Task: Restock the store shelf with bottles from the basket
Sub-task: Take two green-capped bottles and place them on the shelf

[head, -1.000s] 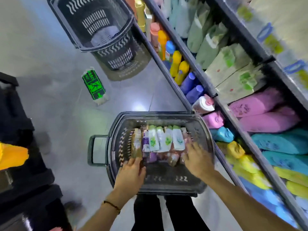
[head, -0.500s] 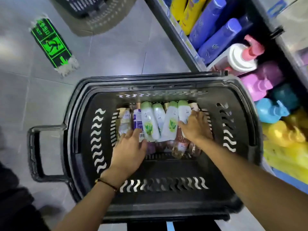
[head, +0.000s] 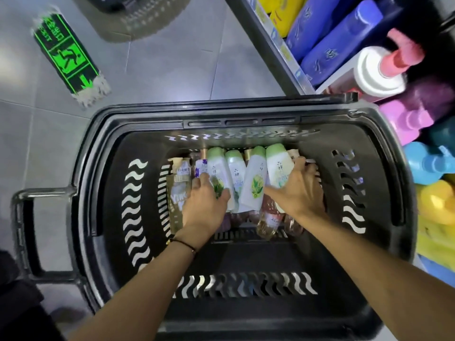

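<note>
My hands reach into the black basket (head: 246, 114), set on the floor (head: 160, 70) beside the shelf (head: 270, 45), where the bottles (head: 253, 183) lie in a row at its far end. My right hand (head: 298, 190) curls round the rightmost white bottle (head: 278, 163), thumb spread across its front. My left hand (head: 204, 205) rests over the row's left side, and I cannot tell whether it grips one.

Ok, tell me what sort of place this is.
Most likely a shop aisle for toiletries or cleaning goods: a shelf packed with coloured bottles, a black shopping basket on the tiled floor holding small bottles, and a green exit-route sticker nearby.
</note>
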A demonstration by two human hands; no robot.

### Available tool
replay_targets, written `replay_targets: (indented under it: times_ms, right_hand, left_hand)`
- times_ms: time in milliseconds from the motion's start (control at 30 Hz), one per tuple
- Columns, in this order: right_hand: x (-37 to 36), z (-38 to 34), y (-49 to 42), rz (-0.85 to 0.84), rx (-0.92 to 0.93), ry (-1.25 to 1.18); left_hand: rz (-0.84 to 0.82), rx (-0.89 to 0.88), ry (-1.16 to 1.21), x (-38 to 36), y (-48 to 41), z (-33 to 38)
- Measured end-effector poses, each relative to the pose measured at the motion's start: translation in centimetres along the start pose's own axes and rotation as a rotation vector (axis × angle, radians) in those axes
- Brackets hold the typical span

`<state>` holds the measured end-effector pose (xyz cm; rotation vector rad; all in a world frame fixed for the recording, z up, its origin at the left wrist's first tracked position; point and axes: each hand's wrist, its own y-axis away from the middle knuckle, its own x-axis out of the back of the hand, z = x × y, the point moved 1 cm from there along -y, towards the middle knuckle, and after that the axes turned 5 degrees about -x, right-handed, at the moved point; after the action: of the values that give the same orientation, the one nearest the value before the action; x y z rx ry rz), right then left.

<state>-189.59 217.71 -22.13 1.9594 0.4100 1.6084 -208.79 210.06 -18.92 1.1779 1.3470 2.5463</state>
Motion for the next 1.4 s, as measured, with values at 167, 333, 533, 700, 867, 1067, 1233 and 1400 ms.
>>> replay_targets:
  times_ms: [167,333,533,700,867,1067,1233,1400]
  right_hand:
    - [0.9,1.3,1.1,-0.005,0.009,-0.207]
    - [0.9,2.0,1.8,-0.082,-0.030,-0.351]
    - [0.8,2.0,2.8,-0.049,-0.015,-0.401]
    - [0.7,2.3,3.4,-0.028,0.017,-0.420]
    - [0.8,2.1,4.3,-0.014,0.047,-0.459]
    - [4.8,1.0,8.5,-0.101,0.045,-0.643]
    - [12.7,-0.9,15.9,-0.165,0.092,-0.681]
    - [23.3,-2.7,21.6,-0.094,0.178,-0.646]
  left_hand:
    - [0.024,0.209,0.114,-2.6,-3.1,1.7]
    - [0.034,0.362,0.232,-3.1,-4.3,1.6]
    - [0.110,0.392,0.294,-4.2,-4.6,1.0]
    - [0.212,0.333,0.335,-5.0,-3.8,1.2]
    - [0.147,0.287,0.316,-4.2,-3.5,0.9]
    - [0.187,0.134,0.364,0.2,1.9,1.4]
    - [0.301,0.029,0.414,8.8,11.2,4.4]
    - [0.266,0.049,0.480,18.4,20.7,9.1]
